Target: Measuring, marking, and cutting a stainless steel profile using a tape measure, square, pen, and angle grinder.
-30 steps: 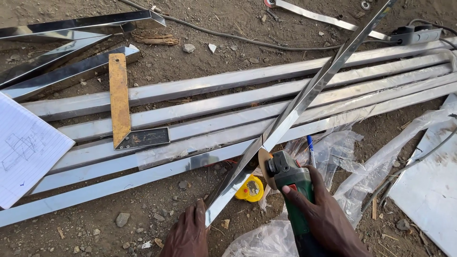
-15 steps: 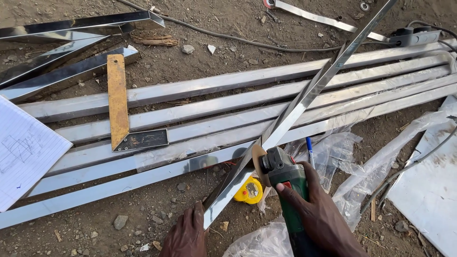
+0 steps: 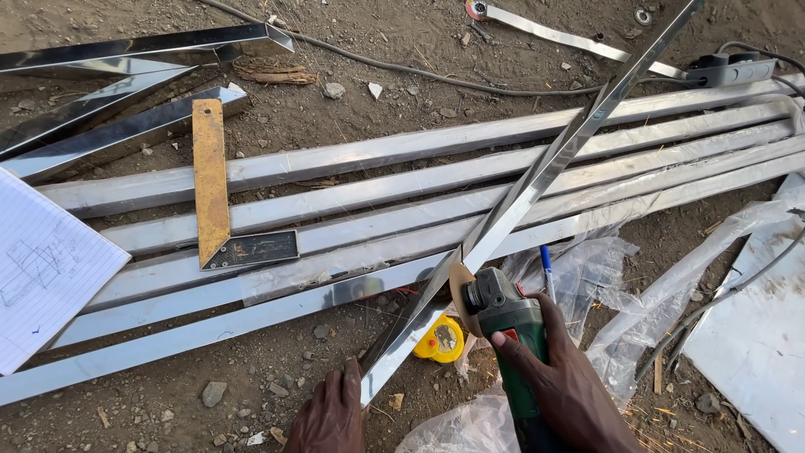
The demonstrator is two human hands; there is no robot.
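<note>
**Steel tube under the grinder disc**

Polished square steel tube (image 3: 537, 180) lies slantwise across the scene, running from the top right corner down to the bottom centre, its upper part resting over a row of long steel tubes (image 3: 352, 197) laid side by side on the dirt. Its lower end is held by the left hand (image 3: 331, 415), fingers closed over the tube's tip. Against the tube's right edge, a little above that hand, stands the thin disc of a green angle grinder (image 3: 507, 323); the disc touches or nearly touches the metal, which one cannot be told. The right hand (image 3: 566, 386) is wrapped around the grinder's body, index finger stretched forward along the top.

Just beside the tube's lower end, between the two hands, lies a yellow tape measure (image 3: 442, 340). A blue pen (image 3: 547, 270) rests on crumpled clear plastic sheeting (image 3: 612, 277) just above the right hand. Further left, a try square (image 3: 211, 180) with a yellow blade and dark stock sits on the row of tubes. At the left edge lies a lined notebook page (image 3: 46, 268) bearing a pencil sketch. Mitred tube offcuts (image 3: 126, 54) lie at top left, well apart from the hands, and a power strip (image 3: 729, 69) with its cable sits at top right.
</note>
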